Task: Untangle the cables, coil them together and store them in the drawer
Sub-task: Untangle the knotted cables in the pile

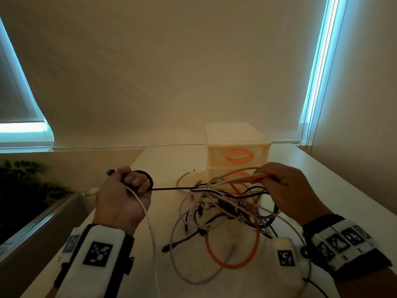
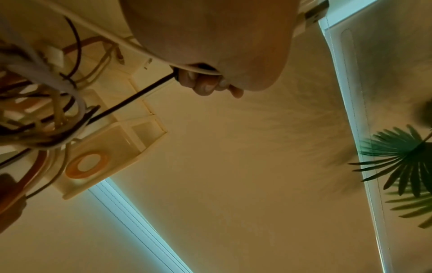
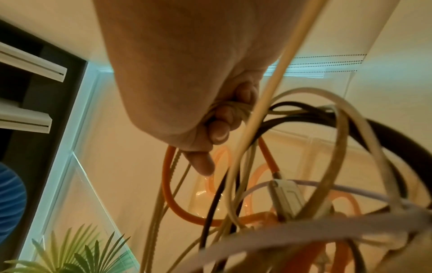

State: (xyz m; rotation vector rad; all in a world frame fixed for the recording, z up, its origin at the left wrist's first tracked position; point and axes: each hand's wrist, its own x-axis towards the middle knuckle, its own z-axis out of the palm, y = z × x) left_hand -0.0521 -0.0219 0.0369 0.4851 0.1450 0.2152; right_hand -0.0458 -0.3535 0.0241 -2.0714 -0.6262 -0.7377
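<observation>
A tangle of cables (image 1: 223, 207) in black, white, lilac and orange hangs over the white table (image 1: 120, 214). My left hand (image 1: 129, 186) grips a coiled black cable (image 1: 148, 179) and a white cable (image 1: 150, 229); the black one runs taut to the tangle. In the left wrist view the black cable (image 2: 138, 96) leaves the curled fingers (image 2: 205, 86). My right hand (image 1: 285, 183) holds up a bunch of orange and white strands (image 1: 257, 176). The right wrist view shows the fingers (image 3: 222, 129) curled round those strands, with the orange cable (image 3: 170, 190) looping below. A cream drawer unit (image 1: 237, 147) with orange handles stands behind, both drawers closed.
A loose white USB plug (image 1: 88, 192) lies left of my left hand. A wall with blinds rises behind the table, a window sill (image 1: 28, 145) is at the left, and a green plant (image 1: 23, 168) sits beyond the table's left edge.
</observation>
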